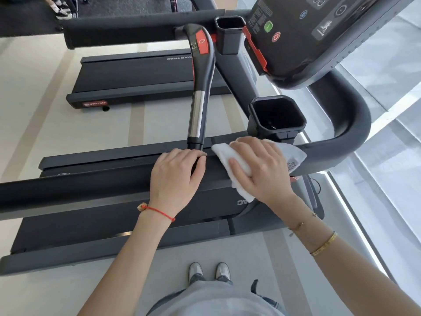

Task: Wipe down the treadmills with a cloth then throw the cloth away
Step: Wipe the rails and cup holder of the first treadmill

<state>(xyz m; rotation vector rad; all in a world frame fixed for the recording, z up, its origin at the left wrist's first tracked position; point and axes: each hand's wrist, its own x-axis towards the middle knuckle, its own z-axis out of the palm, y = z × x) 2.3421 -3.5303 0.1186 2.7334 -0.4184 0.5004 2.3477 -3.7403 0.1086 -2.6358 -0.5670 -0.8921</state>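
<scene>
A white cloth (232,164) lies draped over the black side handrail (79,188) of the near treadmill. My right hand (259,169) is wrapped over the cloth and grips it around the rail. Just to its left, my left hand (176,179) curls round the bare rail, right below the end of the centre handlebar (200,87), which has a chrome section and a red button pad. The treadmill's belt deck (91,226) runs below the rail. The console (314,35) sits at the upper right.
Two black cup holders (276,117) stand beside the console. A second treadmill (136,76) lies farther off across pale floor. A curved front rail (348,124) bends round at the right, next to a window ledge. My feet (209,271) stand beside the near deck.
</scene>
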